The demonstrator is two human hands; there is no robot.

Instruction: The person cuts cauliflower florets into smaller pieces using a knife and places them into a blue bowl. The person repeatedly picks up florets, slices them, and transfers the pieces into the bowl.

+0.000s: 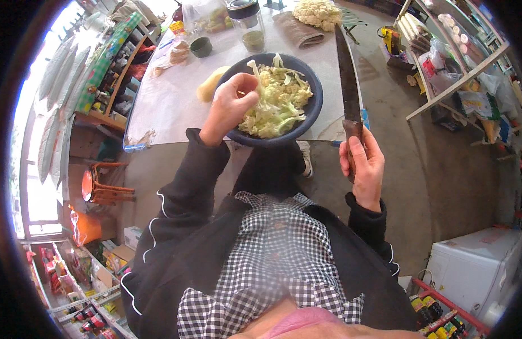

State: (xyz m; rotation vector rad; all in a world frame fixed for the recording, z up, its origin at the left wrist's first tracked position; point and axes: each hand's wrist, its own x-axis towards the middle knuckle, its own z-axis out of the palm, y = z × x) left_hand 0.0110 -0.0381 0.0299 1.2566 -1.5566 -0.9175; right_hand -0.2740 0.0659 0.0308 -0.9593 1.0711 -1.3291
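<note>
My right hand [364, 165] grips the wooden handle of a long knife [349, 80], its dark blade pointing away from me past the table's right edge. Over the left side of a dark blue bowl [316, 101], my left hand [235, 99] pinches a pale cauliflower piece [253, 67] between thumb and fingers. Part of that piece is hidden by the fingers. Broken cauliflower florets [282, 95] with pale stems fill much of the bowl, which sits at the table's near edge. Beyond the knife tip lies a larger cauliflower head [316, 15].
On the white-covered table [167, 108] stand a lidded jar [252, 36] and a small dark cup [201, 47]. A yellowish object [212, 84] lies left of the bowl, and a folded brown cloth [298, 29] behind it. An orange-topped stool [102, 183] is at left; loaded shelves [460, 80] are at right.
</note>
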